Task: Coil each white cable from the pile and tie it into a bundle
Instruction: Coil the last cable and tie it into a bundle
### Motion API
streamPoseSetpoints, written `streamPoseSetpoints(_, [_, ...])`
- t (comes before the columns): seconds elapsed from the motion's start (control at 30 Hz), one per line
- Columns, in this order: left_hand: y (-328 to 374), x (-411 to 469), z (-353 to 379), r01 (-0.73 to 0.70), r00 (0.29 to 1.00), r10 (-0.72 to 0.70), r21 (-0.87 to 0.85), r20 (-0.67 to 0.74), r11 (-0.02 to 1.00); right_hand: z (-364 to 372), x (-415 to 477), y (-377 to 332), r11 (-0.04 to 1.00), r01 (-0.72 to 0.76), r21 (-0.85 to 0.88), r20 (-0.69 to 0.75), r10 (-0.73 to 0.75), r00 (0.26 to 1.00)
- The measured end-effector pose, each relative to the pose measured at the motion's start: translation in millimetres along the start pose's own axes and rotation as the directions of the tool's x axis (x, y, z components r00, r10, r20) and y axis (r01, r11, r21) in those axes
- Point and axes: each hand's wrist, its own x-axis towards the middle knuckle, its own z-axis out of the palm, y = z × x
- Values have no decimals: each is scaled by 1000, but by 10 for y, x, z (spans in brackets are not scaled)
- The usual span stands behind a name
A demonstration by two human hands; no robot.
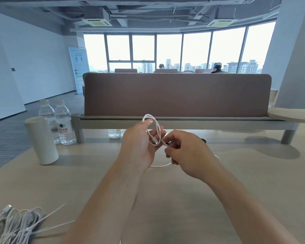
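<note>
A white cable (156, 126) is looped above the wooden table (99, 175). My left hand (139, 143) holds the loop, thumb on top, fingers curled under it. To its right, my right hand (185, 154) pinches a strand of the same cable just below the loop. The rest of the cable trails down behind my hands onto the table. A pile of white cables (12, 224) lies at the near left corner, with white zip ties (51, 215) sticking out of it.
A white cylindrical cup (41, 140) and two water bottles (62, 122) stand at the far left of the table. A brown divider panel (176, 94) on a low shelf runs across the back. People sit beyond it by the windows.
</note>
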Motion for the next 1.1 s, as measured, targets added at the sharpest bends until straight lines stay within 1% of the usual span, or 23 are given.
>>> streamPoseSetpoints(0.07, [13, 15, -26, 0, 1000, 0, 0, -13, 1000, -24, -8, -9, 1000, -27, -3, 45, 27, 999])
streamPoseSetpoints(0.13, [17, 25, -40, 8, 1000, -8, 8, -5, 1000, -98, -9, -12, 999, -20, -39, 100, 23, 995])
streamPoseSetpoints(0.2, [13, 23, -29, 18, 1000, -18, 0, -20, 1000, -203, -5, -5, 991, -6, -133, 180, 30, 983])
streamPoseSetpoints(0.3, [49, 22, -26, -24, 996, 23, -9, -83, 1000, -319, -19, 46, 943, -9, -332, 290, 111, 951])
streamPoseSetpoints(0.4, [157, 69, -111, -53, 992, 51, -22, -115, 998, -420, -32, 119, 927, -22, -376, 326, 154, 933])
streamPoseSetpoints(0.5, [228, 105, -207, -36, 990, 36, -1, -138, 999, -510, -31, 129, 953, 7, -303, 289, 84, 954])
streamPoseSetpoints(0.6, [172, 84, -194, -2, 996, 12, 106, -94, 994, -510, -33, 81, 981, 81, -178, 252, -34, 967])
streamPoseSetpoints(0.67, [102, 61, -149, 9, 999, -1, 178, -48, 984, -488, -30, 63, 986, 102, -132, 199, -74, 977])
streamPoseSetpoints(0.83, [-25, 3, -73, 39, 996, -65, 346, 66, 937, -472, 12, 76, 990, 96, -102, 120, -84, 989])
streamPoseSetpoints(0.93, [-69, -29, -54, 64, 981, -127, 379, 144, 923, -464, 31, 100, 992, 75, -101, 31, -73, 997])
streamPoseSetpoints(1.03, [-96, -57, -34, 76, 964, -173, 415, 201, 907, -465, 51, 120, 998, 44, -44, -39, -46, 998])
streamPoseSetpoints(1.1, [-99, -81, -19, 86, 950, -200, 417, 239, 905, -475, 58, 127, 997, 32, -63, -83, -38, 996])
